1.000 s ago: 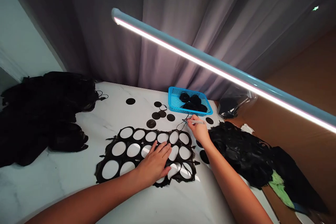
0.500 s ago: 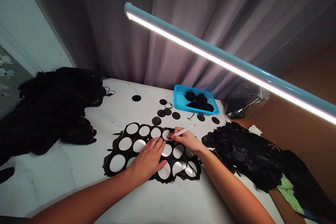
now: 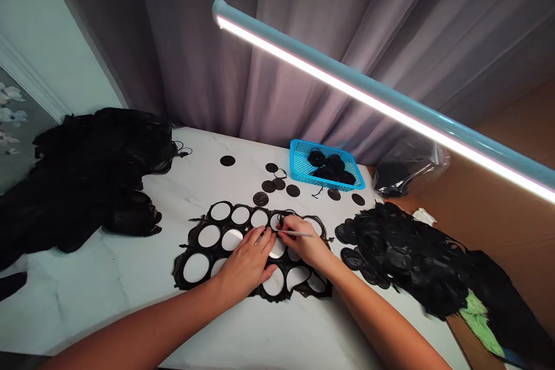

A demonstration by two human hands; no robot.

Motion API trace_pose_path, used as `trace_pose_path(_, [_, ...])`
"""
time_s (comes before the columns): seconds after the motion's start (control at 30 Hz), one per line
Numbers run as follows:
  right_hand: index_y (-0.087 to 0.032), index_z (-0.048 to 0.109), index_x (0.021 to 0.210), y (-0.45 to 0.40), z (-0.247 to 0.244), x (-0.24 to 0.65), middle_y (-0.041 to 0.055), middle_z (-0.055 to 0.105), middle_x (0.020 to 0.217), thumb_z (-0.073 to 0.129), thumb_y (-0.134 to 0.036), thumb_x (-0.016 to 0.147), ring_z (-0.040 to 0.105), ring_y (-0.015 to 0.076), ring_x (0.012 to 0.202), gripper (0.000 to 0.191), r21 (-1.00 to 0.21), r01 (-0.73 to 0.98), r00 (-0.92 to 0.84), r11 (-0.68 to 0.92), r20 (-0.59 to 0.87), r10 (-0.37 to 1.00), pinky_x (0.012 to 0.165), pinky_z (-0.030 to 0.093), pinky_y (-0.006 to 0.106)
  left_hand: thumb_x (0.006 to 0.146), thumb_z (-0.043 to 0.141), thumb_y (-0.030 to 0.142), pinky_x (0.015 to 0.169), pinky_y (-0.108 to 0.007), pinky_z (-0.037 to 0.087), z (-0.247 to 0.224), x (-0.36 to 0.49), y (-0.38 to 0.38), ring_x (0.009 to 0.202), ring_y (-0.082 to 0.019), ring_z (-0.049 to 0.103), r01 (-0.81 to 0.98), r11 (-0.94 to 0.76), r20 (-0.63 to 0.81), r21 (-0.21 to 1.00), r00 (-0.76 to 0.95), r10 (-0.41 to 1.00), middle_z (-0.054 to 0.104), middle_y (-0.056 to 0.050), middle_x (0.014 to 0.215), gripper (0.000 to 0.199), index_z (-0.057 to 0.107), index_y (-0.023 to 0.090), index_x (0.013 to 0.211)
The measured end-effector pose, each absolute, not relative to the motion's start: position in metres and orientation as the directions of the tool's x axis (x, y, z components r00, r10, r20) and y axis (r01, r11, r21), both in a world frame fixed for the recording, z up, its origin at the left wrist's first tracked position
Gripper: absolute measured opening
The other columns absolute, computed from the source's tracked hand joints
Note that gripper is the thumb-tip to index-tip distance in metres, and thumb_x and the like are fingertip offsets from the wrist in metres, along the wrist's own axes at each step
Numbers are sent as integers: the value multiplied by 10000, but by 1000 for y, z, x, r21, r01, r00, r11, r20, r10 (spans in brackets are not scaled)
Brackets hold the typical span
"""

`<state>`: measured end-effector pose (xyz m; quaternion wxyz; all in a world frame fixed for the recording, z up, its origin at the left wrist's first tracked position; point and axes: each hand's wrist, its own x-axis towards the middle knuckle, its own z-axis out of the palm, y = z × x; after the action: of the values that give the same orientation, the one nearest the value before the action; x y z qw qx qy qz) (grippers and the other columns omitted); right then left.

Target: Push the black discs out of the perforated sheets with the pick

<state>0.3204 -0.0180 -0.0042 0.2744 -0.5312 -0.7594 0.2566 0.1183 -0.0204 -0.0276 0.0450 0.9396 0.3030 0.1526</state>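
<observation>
Both hands work at 12 o'clock on a black perforated sheet (image 3: 225, 226) lying flat on a white marble table (image 3: 87, 295). The left hand (image 3: 247, 266) rests on the sheet with its fingers (image 3: 260, 237) together and slightly curled, gripping nothing. The right hand (image 3: 303, 241) sits just beside it, its fingers (image 3: 288, 222) pinched closed around a thin white stick (image 3: 299, 234), which points toward 3 o'clock. The hands cover part of the sheet, so its round holes can't be fully counted; at least twelve show. Farther out at 12 o'clock, one blue plastic basket (image 3: 299, 153) holds several black coils (image 3: 325, 166), tangled too closely to count. Eight loose black discs (image 3: 269, 186) lie around it. Two black heaps flank the table, one at 10 o'clock (image 3: 99, 173) and one at 2 o'clock (image 3: 399, 254), and a plastic bag (image 3: 407, 170) lies beyond the basket.
</observation>
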Motion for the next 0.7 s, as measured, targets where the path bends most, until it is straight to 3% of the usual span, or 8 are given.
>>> trace_pose_path(0.1, [-209, 521, 808, -24, -10, 314, 67, 609, 857, 462, -159, 925, 505, 211, 818, 140, -492, 735, -420, 467, 210, 883, 723, 415, 314, 923, 541, 378, 1082, -477, 354, -25, 119, -20, 1302, -332, 431, 553, -812, 237, 185, 777, 583, 543, -134, 1363, 508, 462, 122, 1355])
trace_pose_path(0.17, [-211, 528, 826, -21, -11, 321, 72, 609, 866, 458, -155, 914, 501, 216, 829, 125, -486, 746, -387, 455, 240, 890, 743, 413, 321, 914, 557, 365, 1081, -491, 356, -25, 119, -19, 1304, -342, 425, 554, -810, 225, 193, 778, 586, 545, -131, 1366, 509, 469, 116, 1350])
trace_pose_path(0.23, [-213, 516, 778, -9, -8, 343, 50, 588, 794, 494, -175, 874, 499, 205, 779, 106, -598, 746, -148, 294, 282, 948, 726, 400, 313, 911, 565, 354, 1082, -504, 355, -25, 118, -19, 1314, -346, 412, 556, -806, 218, 203, 776, 591, 534, -129, 1384, 517, 464, 117, 1360])
trace_pose_path(0.3, [-218, 461, 676, 9, -3, 377, 8, 530, 674, 554, -226, 822, 480, 178, 688, 173, -770, 637, 268, 36, 265, 926, 679, 376, 295, 916, 561, 358, 1086, -507, 352, -25, 117, -19, 1326, -340, 400, 558, -803, 213, 212, 775, 595, 522, -121, 1399, 521, 455, 134, 1375])
trace_pose_path(0.4, [-232, 380, 616, 33, 5, 428, -37, 439, 556, 604, -328, 781, 449, 152, 607, 294, -857, 508, 502, -89, 211, 839, 607, 342, 275, 932, 532, 378, 1087, -512, 354, -27, 116, -19, 1341, -335, 388, 562, -798, 203, 216, 774, 600, 515, -108, 1411, 510, 449, 160, 1385])
trace_pose_path(0.53, [-221, 419, 611, 43, 10, 453, 1, 571, 601, 708, -453, 661, 545, 165, 628, 374, -933, 330, 521, -143, 53, 852, 518, 371, 245, 943, 510, 383, 1084, -520, 360, -27, 115, -19, 1349, -334, 387, 566, -788, 208, 242, 763, 612, 506, -109, 1420, 502, 441, 177, 1396])
trace_pose_path(0.7, [-197, 496, 668, 34, 9, 417, 94, 713, 824, 789, -486, 598, 679, 223, 779, 418, -978, 100, 309, -183, -144, 940, 442, 440, 211, 906, 582, 397, 1062, -502, 399, -18, 109, -16, 1336, -331, 409, 532, -800, 219, 279, 775, 592, 514, -132, 1401, 517, 472, 172, 1358])
